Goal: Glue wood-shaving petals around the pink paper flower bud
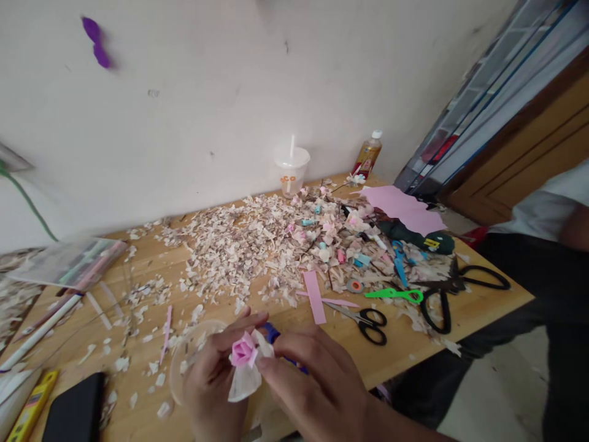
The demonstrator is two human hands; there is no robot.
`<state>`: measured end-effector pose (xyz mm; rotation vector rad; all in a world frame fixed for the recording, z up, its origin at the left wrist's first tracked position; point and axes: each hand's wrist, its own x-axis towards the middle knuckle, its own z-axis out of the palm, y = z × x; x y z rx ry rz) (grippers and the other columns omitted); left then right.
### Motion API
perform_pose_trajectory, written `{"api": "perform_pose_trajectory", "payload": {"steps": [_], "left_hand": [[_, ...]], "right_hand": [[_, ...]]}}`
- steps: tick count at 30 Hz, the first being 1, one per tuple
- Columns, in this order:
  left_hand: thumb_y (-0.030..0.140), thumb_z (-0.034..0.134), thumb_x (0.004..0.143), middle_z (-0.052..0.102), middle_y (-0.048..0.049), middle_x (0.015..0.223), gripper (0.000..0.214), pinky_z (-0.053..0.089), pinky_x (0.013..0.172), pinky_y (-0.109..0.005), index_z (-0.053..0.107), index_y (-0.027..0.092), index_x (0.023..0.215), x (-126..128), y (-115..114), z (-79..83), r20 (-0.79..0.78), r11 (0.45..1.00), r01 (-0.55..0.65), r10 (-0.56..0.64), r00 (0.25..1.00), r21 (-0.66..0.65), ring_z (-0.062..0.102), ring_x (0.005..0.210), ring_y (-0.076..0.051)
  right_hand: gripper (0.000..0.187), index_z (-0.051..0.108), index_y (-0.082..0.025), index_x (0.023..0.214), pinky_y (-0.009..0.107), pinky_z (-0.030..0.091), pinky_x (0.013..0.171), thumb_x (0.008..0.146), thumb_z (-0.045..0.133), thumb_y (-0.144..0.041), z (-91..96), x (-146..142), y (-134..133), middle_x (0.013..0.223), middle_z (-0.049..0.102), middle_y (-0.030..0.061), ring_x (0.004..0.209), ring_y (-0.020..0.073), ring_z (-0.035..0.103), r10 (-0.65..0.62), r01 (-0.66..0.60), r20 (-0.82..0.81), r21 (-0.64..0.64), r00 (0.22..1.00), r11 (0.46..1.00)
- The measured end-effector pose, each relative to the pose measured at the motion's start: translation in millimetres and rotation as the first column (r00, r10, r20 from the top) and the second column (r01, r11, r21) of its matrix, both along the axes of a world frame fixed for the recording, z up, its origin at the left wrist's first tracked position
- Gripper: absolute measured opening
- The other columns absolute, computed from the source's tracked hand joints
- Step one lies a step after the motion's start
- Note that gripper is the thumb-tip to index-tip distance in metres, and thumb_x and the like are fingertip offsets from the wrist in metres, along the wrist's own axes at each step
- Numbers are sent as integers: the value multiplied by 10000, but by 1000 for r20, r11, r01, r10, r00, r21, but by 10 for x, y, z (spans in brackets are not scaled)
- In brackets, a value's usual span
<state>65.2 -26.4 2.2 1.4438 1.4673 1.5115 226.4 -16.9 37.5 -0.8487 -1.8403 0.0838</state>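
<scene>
Near the table's front edge, my left hand (212, 377) is closed round a small paper flower (243, 352) with a pink folded centre and white crepe petals. My right hand (319, 374) pinches the flower's white petal edge from the other side, thumb and forefinger together. Any stem is hidden by my fingers. Partly covered behind my right hand is a blue object (271, 333) whose kind I cannot make out. A clear round plastic dish (177, 376) sits under and beside my left hand. Black-handled scissors (368, 323) and a pink paper strip (315, 298) lie just beyond my right hand.
Paper scraps (230, 245) heap across the wooden table. At the right are large black scissors (442, 294), a green blade-shaped piece (396, 294) and pink paper (400, 207). A lidded cup (292, 172) and bottle (368, 156) stand behind. A phone (76, 408) lies left; a person (515, 258) is right.
</scene>
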Motion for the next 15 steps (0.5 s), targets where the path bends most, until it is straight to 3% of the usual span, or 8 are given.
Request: {"api": "perform_pose_trajectory", "payload": {"steps": [7, 11, 15], "left_hand": [[162, 793, 758, 825, 3, 1015, 176, 619, 898, -338, 749, 272, 887, -17, 18, 60, -120, 997, -72, 73, 990, 8, 784, 946, -227], [168, 751, 777, 831, 19, 937, 104, 635, 879, -347, 727, 266, 803, -7, 55, 136, -172, 998, -62, 66, 983, 25, 797, 870, -225], [187, 741, 810, 826, 34, 1002, 118, 616, 930, -337, 730, 284, 877, -36, 52, 95, -240, 996, -74, 83, 967, 48, 791, 927, -210]], "right_hand": [[230, 650, -75, 1127, 313, 621, 829, 912, 597, -13, 87, 46, -16, 932, 732, 101, 898, 182, 700, 30, -31, 26, 38, 999, 999], [180, 678, -79, 1052, 310, 625, 796, 903, 603, -13, 112, 74, 15, 904, 751, 100, 860, 183, 714, -9, 3, 85, 73, 996, 997], [163, 696, -92, 1038, 295, 627, 752, 906, 614, -42, 146, 91, 57, 868, 765, 85, 802, 178, 728, -30, 15, 120, 131, 992, 991]]}}
